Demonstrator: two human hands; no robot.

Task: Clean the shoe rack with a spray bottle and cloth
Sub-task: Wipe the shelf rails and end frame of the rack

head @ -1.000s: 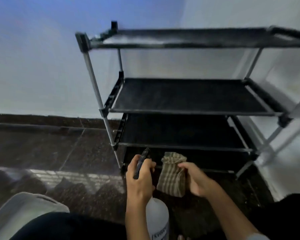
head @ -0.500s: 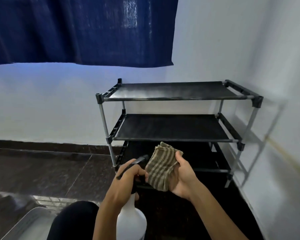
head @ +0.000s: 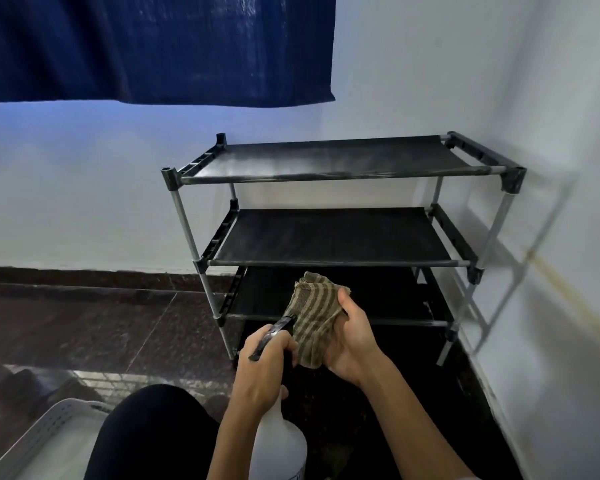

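A black three-tier shoe rack (head: 329,237) with grey metal legs stands in the room's corner, its shelves bare and the top one dusty. My left hand (head: 262,372) grips the black trigger head of a white spray bottle (head: 279,445), whose nozzle points at the cloth. In my right hand (head: 352,341) I hold a striped olive cloth (head: 314,317), bunched up in front of the lowest shelf. Both hands are close together, just short of the rack.
A white slatted basket (head: 39,441) sits at the lower left by my dark-clothed knee (head: 153,431). A dark blue curtain (head: 153,46) hangs above. White walls close in behind and to the right; the floor (head: 101,323) is dark polished stone.
My head has pulled back and up, so the whole rack and the curtain came into view. The cloth was raised and turned toward the nozzle.
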